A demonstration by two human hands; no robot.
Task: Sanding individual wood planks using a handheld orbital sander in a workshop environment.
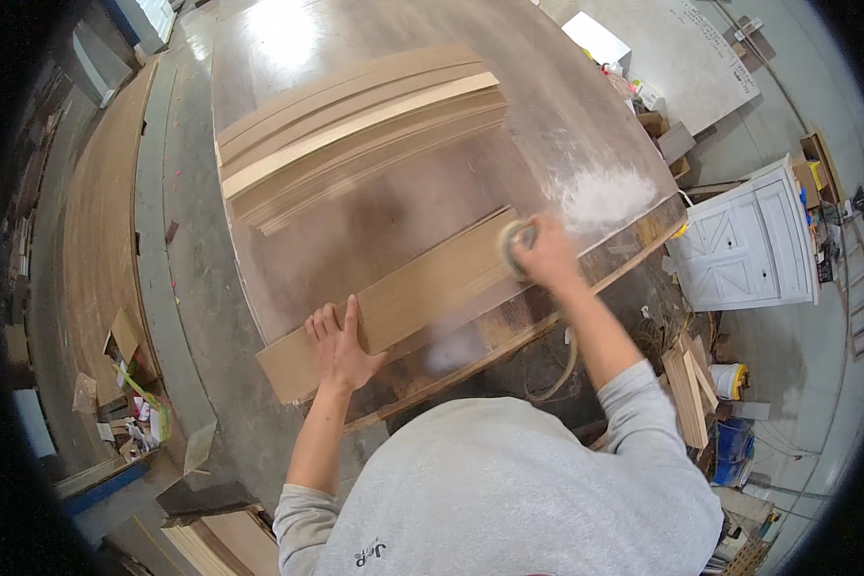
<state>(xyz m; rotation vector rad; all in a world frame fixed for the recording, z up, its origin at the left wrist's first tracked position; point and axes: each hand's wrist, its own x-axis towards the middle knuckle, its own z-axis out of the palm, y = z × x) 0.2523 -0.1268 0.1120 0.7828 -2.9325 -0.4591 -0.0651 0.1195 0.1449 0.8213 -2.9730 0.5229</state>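
A long, flat brown wooden board (418, 298) lies slantwise on the worktable in front of me. My left hand (344, 348) rests on its left part, fingers spread and thumb out to the side. Near the board's right end, my right hand (547, 254) is closed around a round palm sander (511, 252), whose disc sits against the board's face. The sander is smeared by motion. A thin pale hose (568, 370) curves below my right forearm, but where it joins is hidden.
Farther back on the table (432, 192), several more boards (355, 125) lie side by side, one paler. White dust (605, 197) covers the table's right part. A white cabinet (744, 240) stands to the right, with wood offcuts (686, 389) and a blue bucket (734, 449) below it.
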